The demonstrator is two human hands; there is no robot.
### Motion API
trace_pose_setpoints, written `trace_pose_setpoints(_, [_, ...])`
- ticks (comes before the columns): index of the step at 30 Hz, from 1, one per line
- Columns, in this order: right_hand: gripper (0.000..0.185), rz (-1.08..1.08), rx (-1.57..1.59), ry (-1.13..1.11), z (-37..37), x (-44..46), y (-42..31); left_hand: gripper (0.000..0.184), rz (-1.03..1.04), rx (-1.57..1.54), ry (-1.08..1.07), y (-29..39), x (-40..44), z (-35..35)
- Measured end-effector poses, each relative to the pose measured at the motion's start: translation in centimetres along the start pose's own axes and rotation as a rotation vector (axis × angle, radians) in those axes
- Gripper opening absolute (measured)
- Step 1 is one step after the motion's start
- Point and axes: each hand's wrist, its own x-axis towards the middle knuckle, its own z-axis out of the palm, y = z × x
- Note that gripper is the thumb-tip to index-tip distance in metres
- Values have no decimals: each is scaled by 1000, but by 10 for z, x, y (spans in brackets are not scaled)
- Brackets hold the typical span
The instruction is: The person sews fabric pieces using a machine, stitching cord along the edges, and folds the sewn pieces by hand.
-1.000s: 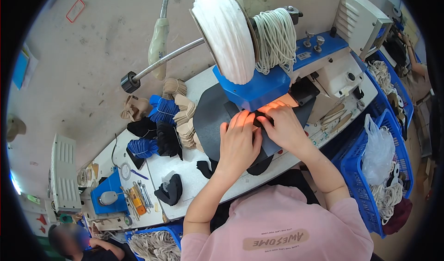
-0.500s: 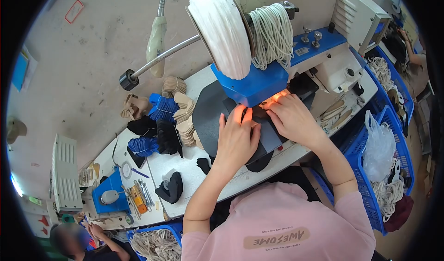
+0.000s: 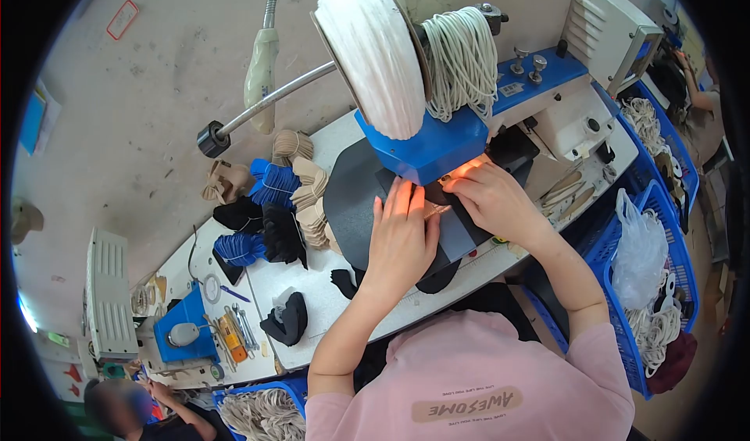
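Laying left hand (image 3: 400, 234) on flat grey board (image 3: 350, 207), near boxy blue machine head (image 3: 426, 150). Curling right hand (image 3: 500, 199) at two o'clock. Cannot tell grip of fingers (image 3: 401, 199).

This is a workshop. A blue-headed machine (image 3: 426, 150) stands on the tabletop (image 3: 328, 316), cord bundles (image 3: 275, 183) beside it and blue crates (image 3: 605, 265) of cord nearby.

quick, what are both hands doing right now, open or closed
Left hand: open, palm down over the dark plate.
Right hand: fingers bent near the blue machine head; grip cannot be told.
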Motion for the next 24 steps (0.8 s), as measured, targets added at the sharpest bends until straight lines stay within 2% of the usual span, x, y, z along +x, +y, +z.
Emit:
trace_pose_setpoints(7, [12, -125, -11, 67, 9, 5, 12, 40, 60, -9, 32, -2, 1, -3])
trace_pose_setpoints(11, [12, -96, -64, -34, 8, 10, 13, 39, 63, 102, 47, -1, 2, -2])
trace_pose_setpoints(15, [13, -102, -69, -39, 9, 16, 11, 36, 43, 2, 52, -2, 5, -4])
trace_pose_setpoints(24, [11, -47, -60, 0, 10, 15, 9, 34, 55, 63, 38, -2, 5, -3])
